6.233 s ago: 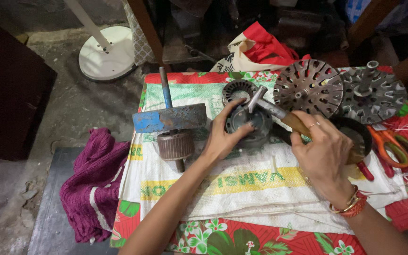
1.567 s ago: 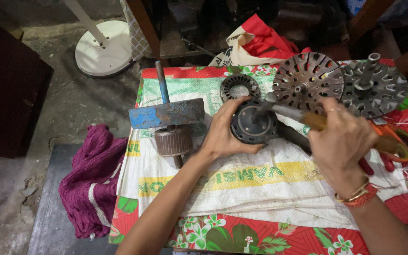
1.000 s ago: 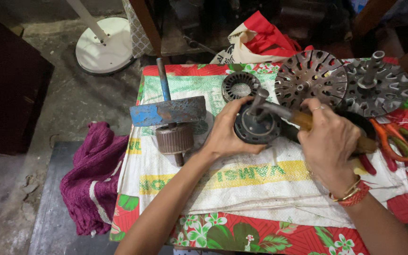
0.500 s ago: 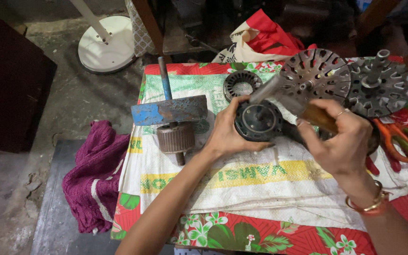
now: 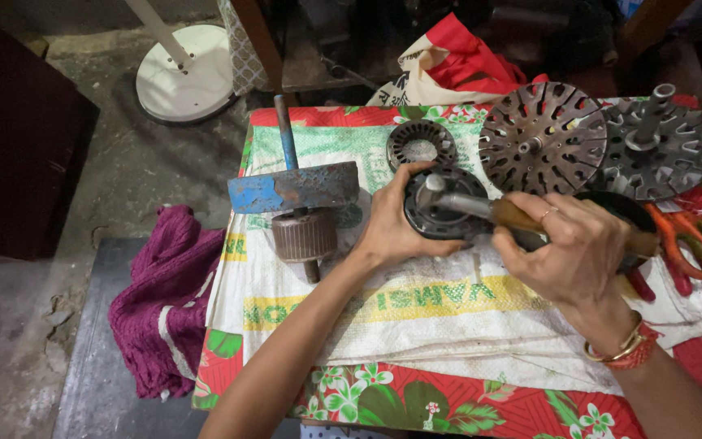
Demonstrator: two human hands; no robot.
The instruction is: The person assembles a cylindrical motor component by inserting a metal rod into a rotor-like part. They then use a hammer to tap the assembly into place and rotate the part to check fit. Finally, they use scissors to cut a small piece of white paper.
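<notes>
The left hand [image 5: 392, 223] was clamped on the dark round motor housing [image 5: 440, 213], fingers wrapped over its near rim, pinning it to the white woven sack [image 5: 416, 325] spread on the bench [image 5: 465, 406]. Half a second before, that housing had been tipped up off the sack; now it lay lower and flatter. The right hand [image 5: 574, 256] had its fingers closed around the wooden handle of a hammer [image 5: 481, 210], and the metal head, lifted clear a moment earlier, was now down on the middle of the housing. To my eye, a strike had just landed on the centre.

Around it: a blue metal bar [image 5: 294, 189] lay across a ribbed rotor [image 5: 305, 236], touching it. A small ring of windings [image 5: 421, 144] sat just behind the housing. Two slotted end covers [image 5: 542, 138] stood to the right, with orange-handled scissors [image 5: 684, 244] near the edge. A purple cloth [image 5: 164, 301] lay on the floor beside the bench.
</notes>
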